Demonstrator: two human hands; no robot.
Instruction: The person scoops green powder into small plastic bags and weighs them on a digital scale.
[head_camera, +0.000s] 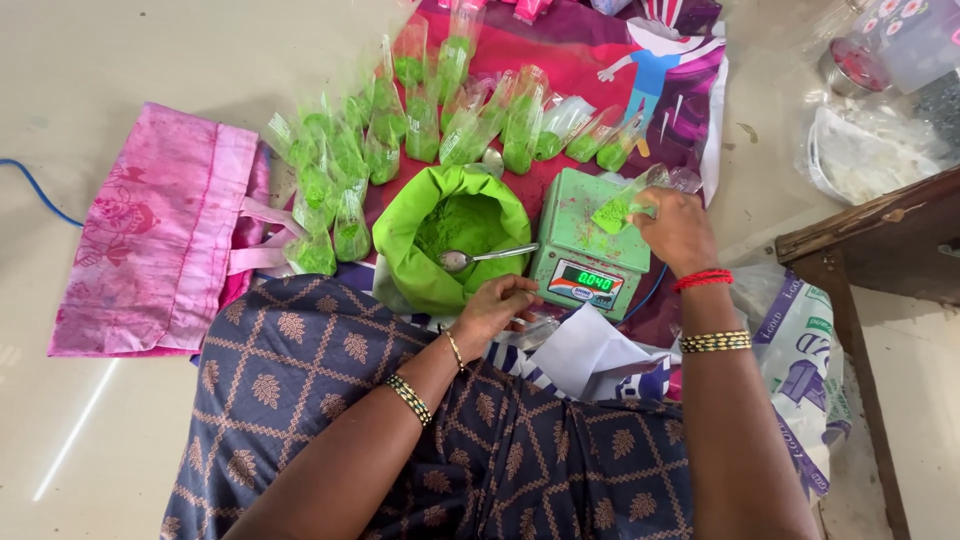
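- Nearest the camera, a dark blue patterned lap (480, 440) fills the foreground.
- Left hand (497, 305) rests at the lap's edge, fingers curled; what they grip cannot be told.
- Right hand (677, 228) pinches a small clear packet of green powder (615, 210) on the green digital scale (585, 245).
- A spoon (480, 257) lies in the green bag of powder (450, 235); filled packets (420, 125) lie beyond, a pink cloth bag (160, 240) to the left.

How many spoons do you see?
2. One spoon rests in the big green bag of powder, handle toward the scale. Another spoon peeks out behind the bag, among the small packets. More may be hidden.
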